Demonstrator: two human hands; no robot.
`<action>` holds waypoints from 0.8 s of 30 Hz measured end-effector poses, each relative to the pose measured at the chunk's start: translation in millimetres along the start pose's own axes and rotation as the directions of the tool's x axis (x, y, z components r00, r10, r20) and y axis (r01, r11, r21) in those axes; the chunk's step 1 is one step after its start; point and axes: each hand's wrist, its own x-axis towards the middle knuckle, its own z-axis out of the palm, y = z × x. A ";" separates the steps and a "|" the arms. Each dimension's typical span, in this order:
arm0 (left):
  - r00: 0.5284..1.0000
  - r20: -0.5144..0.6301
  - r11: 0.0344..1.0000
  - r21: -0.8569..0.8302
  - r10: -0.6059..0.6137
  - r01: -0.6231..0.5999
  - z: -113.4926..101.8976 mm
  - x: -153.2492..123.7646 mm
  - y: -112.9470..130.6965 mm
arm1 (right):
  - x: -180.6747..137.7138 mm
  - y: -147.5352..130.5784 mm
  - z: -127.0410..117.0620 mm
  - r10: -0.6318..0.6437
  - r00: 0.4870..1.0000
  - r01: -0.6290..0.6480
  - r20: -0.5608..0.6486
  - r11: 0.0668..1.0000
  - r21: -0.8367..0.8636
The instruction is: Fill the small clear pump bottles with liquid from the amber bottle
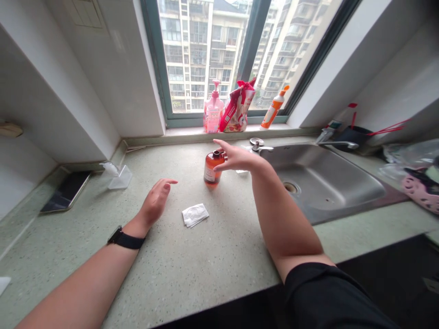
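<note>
Here, speckled counter [206, 256] under window [206, 55]; right hand [236, 159] spread at amber bottle [212, 171]; left hand [156, 201] relaxed, empty.

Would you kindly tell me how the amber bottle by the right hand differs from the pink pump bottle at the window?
The round amber-orange plastic bottle stands on the speckled green counter, right by the right hand; the pink plastic pump bottle stands farther back on the window sill. The amber one ends in a short dark top, the pink one in a tall pump head. Both stand upright.
</note>
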 end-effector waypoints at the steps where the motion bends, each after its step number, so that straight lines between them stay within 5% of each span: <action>1: 1.000 0.004 1.000 0.000 0.002 -0.002 0.0 0.1 -0.1 | 2.9 -1.3 7.3 0.000 1.000 0.000 -0.002 0.999 -0.036; 15: 1.000 0.027 1.000 -0.029 0.003 -0.002 2.1 0.8 -4.4 | 22.3 -7.4 49.9 -0.114 0.989 0.118 -0.093 0.992 0.048; 20: 1.000 0.030 1.000 -0.027 0.005 -0.004 3.4 1.9 -6.5 | 30.4 9.9 51.1 -0.143 0.989 0.147 -0.035 0.939 0.312; 22: 1.000 0.028 1.000 -0.022 0.012 -0.011 4.3 2.5 -8.2 | 35.1 21.8 47.7 -0.100 0.991 0.126 -0.092 0.927 0.353; 24: 0.999 0.029 1.000 -0.011 0.013 -0.013 5.4 3.4 -10.5 | 41.0 33.1 45.5 0.012 0.980 0.027 -0.196 0.981 0.193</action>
